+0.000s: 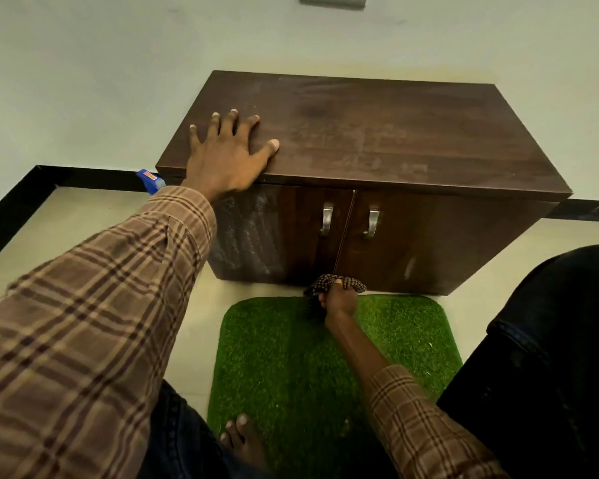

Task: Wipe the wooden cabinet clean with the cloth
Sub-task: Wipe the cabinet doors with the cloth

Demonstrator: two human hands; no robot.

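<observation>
Head view. The left hand (227,157) is laid flat and fully spread on the top of the wooden cabinet (377,133), near its front left corner; the fingers are splayed, the palm is pressed to the wood, and nothing is held in it. The right hand (339,300) is clenched in a closed grip around the cloth (336,283), a dark checked piece bunched in the fist, and is pressed against the bottom edge of the cabinet front, just at the seam between the two doors. The cabinet is set on the floor against a pale wall, with two metal handles (327,219) mounted close on either side of the seam. Pale streaks are seen on the left door (253,233) (dust or residue, which cannot be told), and a fainter haze on the top. A green mat (291,368) of artificial grass is laid directly before the cabinet, and a bare foot (242,433) is placed on its near left part. A blue object (150,179) with a small red label is partly hidden behind the cabinet's left corner; its writing cannot be read. Both forearms are covered by brown plaid sleeves.
</observation>
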